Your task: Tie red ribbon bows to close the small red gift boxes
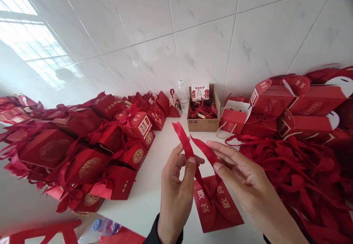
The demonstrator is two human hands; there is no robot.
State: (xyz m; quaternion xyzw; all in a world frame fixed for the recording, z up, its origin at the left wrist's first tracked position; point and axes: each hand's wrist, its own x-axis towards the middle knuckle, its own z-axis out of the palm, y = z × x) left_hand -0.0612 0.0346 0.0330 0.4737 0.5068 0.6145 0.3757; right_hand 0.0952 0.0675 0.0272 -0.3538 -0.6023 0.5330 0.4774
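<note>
A red gift box with gold characters lies on the white table in front of me, its flaps drawn together at the top. A red ribbon rises from its middle in two tails. My left hand pinches the left tail between thumb and fingers. The right tail is gripped between the thumb and fingers of my right hand. Both hands are above the box, a small gap between them, and the ribbon ends stick up past the fingers.
Finished-looking red boxes with ribbons are piled on the left. At the back stand a clear bottle and a cardboard box of small red items. Loose red ribbons heap up on the right, below stacked red boxes. A tiled wall closes off the back.
</note>
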